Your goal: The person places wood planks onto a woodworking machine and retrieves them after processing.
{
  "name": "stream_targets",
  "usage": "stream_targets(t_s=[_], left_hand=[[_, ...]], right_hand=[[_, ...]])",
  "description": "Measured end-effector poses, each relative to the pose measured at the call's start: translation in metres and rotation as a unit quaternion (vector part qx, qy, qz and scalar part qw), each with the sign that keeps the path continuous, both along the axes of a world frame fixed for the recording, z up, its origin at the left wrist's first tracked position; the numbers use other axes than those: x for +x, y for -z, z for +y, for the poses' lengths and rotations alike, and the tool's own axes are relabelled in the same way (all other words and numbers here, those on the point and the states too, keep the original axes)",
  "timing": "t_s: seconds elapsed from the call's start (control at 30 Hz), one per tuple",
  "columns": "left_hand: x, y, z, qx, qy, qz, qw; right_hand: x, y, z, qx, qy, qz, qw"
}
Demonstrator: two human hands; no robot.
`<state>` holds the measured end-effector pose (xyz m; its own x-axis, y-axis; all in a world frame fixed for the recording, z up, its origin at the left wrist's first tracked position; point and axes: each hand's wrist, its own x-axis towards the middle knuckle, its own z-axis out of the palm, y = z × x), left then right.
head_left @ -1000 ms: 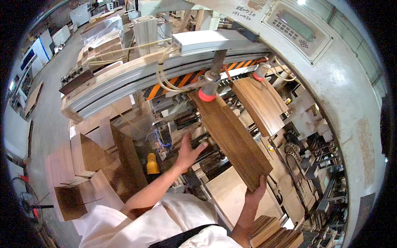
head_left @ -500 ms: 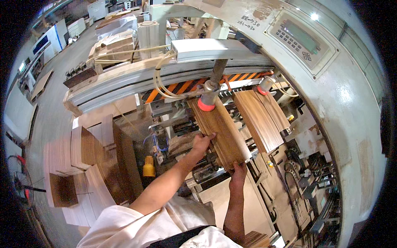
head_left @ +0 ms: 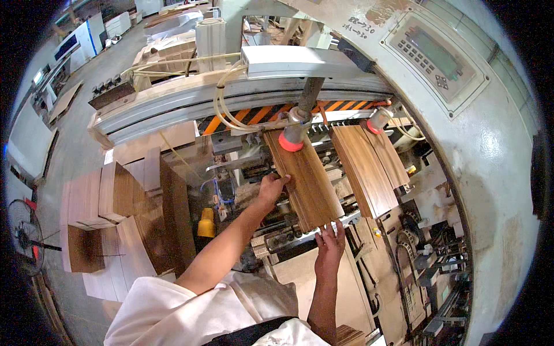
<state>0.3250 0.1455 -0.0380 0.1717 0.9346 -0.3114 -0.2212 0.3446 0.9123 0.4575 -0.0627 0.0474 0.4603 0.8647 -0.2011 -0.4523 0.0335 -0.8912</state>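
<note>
A stack of brown wood-grain boards lies on the machine, its far end under a round clamp with a red pad. At its left edge is my left hand, fingers closed round the side and thumb against the edge. My right hand is open at the near end, with fingers spread and their tips at or just off the end. To the right, a second set of boards sits beneath another red-padded clamp.
Stacked wood panels stand at my left, near a yellow cylindrical part. A metal beam with hoses crosses ahead. The machine's pale housing with a control panel rises at the right. A pale board lies below my right hand.
My right hand has let go of the boards' near end and spread its fingers. My left hand has slid slightly away along the left edge. The boards look squared up more evenly.
</note>
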Motion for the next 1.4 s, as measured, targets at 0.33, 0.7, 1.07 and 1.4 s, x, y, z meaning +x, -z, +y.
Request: stream_targets(t_s=[0.33, 0.7, 1.07, 1.4], left_hand=[[0.017, -0.058, -0.058, -0.033, 0.057, 0.07, 0.995], [0.016, -0.066, -0.059, 0.007, 0.06, 0.084, 0.995], [0.011, -0.055, -0.049, 0.011, 0.069, 0.047, 0.996], [0.003, -0.041, -0.038, -0.009, 0.117, 0.054, 0.992]], right_hand=[[0.006, 0.003, -0.021, 0.012, -0.017, 0.043, 0.999], [0.008, 0.007, -0.022, 0.004, -0.021, 0.044, 0.999], [0.014, 0.006, -0.016, 0.042, -0.06, 0.056, 0.996], [0.008, -0.005, -0.008, 0.026, -0.027, 0.087, 0.995]])
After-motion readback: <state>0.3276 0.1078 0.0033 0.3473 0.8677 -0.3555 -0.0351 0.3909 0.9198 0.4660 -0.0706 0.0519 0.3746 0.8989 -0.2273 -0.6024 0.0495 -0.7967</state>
